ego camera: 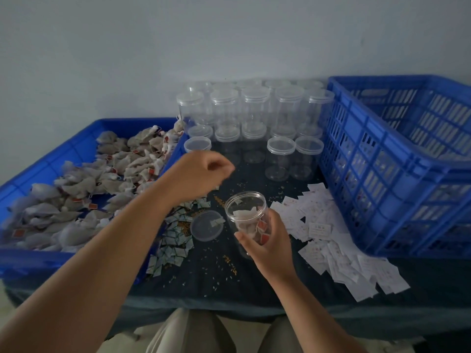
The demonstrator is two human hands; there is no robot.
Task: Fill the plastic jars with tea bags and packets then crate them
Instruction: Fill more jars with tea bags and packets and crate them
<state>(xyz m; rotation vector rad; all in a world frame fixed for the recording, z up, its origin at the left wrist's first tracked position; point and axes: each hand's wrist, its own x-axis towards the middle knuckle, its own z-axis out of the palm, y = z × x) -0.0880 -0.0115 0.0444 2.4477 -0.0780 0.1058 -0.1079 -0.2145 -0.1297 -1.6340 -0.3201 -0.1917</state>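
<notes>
**One jar part-filled, rows of empties waiting**

The open jar (246, 212) holds a few tea bags and is still short of full. The right hand (270, 240) steadies it over the desk (229, 281), fingers wrapped round its lower wall, and its lid (206, 225) lies off beside it. The left hand (201, 174) hangs between the tea-bag tray (76, 146) and the jar, its curled fingers too blurred to show whether they hold anything. White packets (331, 238) lie loose, lidded empty jars (254, 108) stand behind, and the blue crate (382, 174) waits at right.
</notes>
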